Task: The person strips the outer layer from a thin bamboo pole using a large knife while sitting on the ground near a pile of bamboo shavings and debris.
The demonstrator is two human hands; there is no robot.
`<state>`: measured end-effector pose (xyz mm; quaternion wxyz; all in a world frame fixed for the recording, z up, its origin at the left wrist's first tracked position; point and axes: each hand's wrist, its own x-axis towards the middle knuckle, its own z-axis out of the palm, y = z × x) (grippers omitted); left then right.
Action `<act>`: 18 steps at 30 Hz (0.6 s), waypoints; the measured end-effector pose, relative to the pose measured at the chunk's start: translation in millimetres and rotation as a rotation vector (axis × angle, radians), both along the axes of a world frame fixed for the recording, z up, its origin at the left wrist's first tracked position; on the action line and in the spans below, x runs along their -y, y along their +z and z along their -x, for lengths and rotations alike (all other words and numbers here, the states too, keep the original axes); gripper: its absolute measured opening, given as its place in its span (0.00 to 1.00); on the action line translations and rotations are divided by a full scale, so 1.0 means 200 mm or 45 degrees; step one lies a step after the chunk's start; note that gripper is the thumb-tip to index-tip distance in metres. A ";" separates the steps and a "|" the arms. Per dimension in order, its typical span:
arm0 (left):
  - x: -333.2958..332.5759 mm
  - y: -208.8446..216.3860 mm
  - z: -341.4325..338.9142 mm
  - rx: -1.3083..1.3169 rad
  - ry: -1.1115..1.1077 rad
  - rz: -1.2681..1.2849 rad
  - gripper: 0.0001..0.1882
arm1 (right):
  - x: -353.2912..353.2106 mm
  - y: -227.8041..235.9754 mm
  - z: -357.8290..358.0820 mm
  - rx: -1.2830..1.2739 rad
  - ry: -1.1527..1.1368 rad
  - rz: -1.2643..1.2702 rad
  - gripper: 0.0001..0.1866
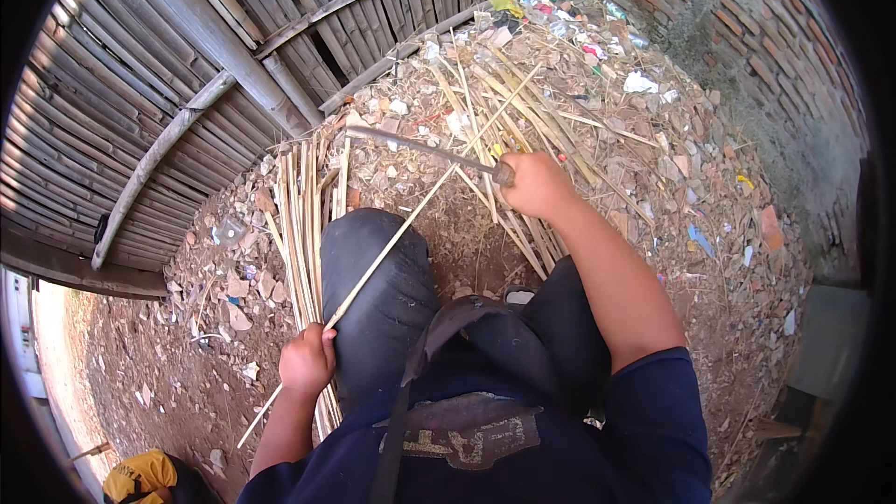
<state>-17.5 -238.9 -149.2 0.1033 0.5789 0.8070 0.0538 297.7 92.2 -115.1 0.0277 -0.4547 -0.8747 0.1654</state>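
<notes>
My left hand (308,361) is closed around a long, thin bamboo strip (392,245), beside my left thigh. The strip slants up and to the right across my left knee. My right hand (539,187) grips the handle of a knife (425,147) with a long, narrow, dark blade pointing left. The blade crosses the strip near its upper part; whether they touch I cannot tell. A bundle of split bamboo strips (301,196) lies along the left side of my left leg. More bamboo strips (546,121) are scattered on the ground ahead, beyond my right hand.
A bamboo-slat wall (187,56) rises at the left and far side, and a brick wall (775,47) on the right. Stones and litter, including a white scrap (640,83), cover the dirt ground. Someone's yellow garment (140,476) shows at the lower left.
</notes>
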 end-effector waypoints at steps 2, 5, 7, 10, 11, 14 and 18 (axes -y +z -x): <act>-0.09 0.03 0.01 -0.028 -0.014 0.005 0.16 | -0.09 0.05 -0.05 -0.120 -0.266 0.100 0.12; -0.05 0.00 0.02 0.005 -0.020 -0.021 0.17 | -0.01 0.13 0.01 -0.072 -0.128 -0.052 0.12; 0.01 -0.05 0.04 -0.022 -0.039 -0.091 0.17 | 0.09 0.18 0.10 -0.012 0.070 -0.092 0.10; -0.01 -0.11 0.09 -0.029 -0.055 -0.129 0.18 | -0.06 0.10 0.02 -0.043 -0.186 0.107 0.14; -0.04 -0.09 0.09 -0.050 -0.057 -0.097 0.18 | -0.17 0.04 -0.07 -0.188 -0.431 0.071 0.14; -0.07 0.01 0.08 -0.037 -0.102 -0.071 0.18 | -0.25 0.13 -0.22 0.058 -0.424 -0.165 0.14; -0.04 -0.02 0.11 0.023 -0.099 -0.043 0.16 | 0.00 0.23 -0.03 0.167 0.010 -0.190 0.12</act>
